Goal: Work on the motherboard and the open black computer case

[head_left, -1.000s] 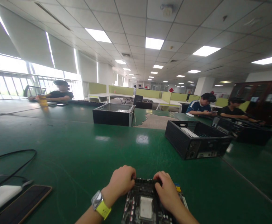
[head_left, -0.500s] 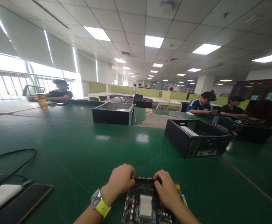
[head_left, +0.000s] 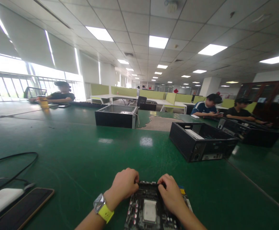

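A dark motherboard (head_left: 139,207) lies on the green table in front of me, with a pale square processor (head_left: 150,210) near its middle. A narrow dark strip (head_left: 148,183), which looks like a memory stick, runs along the board's far edge. My left hand (head_left: 126,182), with a lime-strapped watch on the wrist, is closed at the strip's left end. At its right end my right hand (head_left: 169,191) is curled in a pinch. The fingertips of both hands are partly hidden. Blue and yellow parts (head_left: 182,190) show on the board beyond my right hand.
Open black computer cases (head_left: 116,118) (head_left: 201,143) stand farther across the table (head_left: 81,153). To my left lie a phone (head_left: 26,207), a white device (head_left: 2,201) and a black cable (head_left: 12,154). Other people (head_left: 207,107) sit at the far sides.
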`<state>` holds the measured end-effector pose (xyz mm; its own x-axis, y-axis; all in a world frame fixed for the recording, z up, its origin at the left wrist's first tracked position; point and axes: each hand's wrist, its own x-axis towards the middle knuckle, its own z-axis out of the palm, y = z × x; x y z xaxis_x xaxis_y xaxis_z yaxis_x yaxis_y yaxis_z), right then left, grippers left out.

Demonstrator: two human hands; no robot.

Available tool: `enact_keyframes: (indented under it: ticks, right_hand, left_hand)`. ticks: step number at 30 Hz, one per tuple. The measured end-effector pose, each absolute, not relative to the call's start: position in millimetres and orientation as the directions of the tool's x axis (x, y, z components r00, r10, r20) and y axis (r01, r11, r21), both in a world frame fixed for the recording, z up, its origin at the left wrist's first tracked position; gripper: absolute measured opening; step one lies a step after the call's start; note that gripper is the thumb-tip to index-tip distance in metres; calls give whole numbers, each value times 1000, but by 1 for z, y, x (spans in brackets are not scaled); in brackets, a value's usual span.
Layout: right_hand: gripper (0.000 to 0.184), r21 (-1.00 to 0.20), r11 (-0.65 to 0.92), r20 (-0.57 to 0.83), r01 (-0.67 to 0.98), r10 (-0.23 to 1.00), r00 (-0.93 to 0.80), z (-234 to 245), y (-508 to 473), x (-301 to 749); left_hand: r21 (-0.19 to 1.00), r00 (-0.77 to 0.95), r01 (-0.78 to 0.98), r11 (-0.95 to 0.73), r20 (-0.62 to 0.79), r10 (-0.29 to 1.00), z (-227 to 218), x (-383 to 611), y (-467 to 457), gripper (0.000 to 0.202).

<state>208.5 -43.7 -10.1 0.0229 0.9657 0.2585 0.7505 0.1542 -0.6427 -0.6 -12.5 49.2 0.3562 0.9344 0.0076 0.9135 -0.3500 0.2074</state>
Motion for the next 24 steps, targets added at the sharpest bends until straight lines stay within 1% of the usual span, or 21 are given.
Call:
enact_keyframes:
  ticks: [10, 13, 16, 18, 20, 22, 24]
  right_hand:
    - [14, -641, 153, 260, 752, 965, 25, -10, -45, 208]
    - [14, -638, 149, 261, 756, 965, 29, -10, -44, 208]
    - [13, -631, 144, 258, 762, 966, 31, -11, -43, 208]
    - [13, -624, 134, 251, 770, 967, 35, -12, -42, 208]
    - [14, -617, 124, 235, 777, 971, 32, -13, -41, 209]
    - [14, -615, 127, 233, 779, 972, 26, -13, -41, 209]
    - [13, -617, 137, 252, 775, 967, 30, -13, -42, 209]
  left_hand:
    - [228, 367, 907, -356, -7, 930, 49, 0, -11, 27]
    - [237, 403, 884, -403, 54, 914, 52, 4, -18, 26]
    - [264, 470, 833, -486, 127, 874, 59, 18, -36, 19]
    - [288, 573, 756, -588, 143, 807, 59, 34, -51, 18]
    - [266, 711, 645, -716, 133, 690, 45, 54, -64, 17]
    - [194, 817, 539, -820, 116, 565, 18, 74, -73, 13]
    - [109, 864, 477, -872, 126, 488, -19, 88, -81, 10]
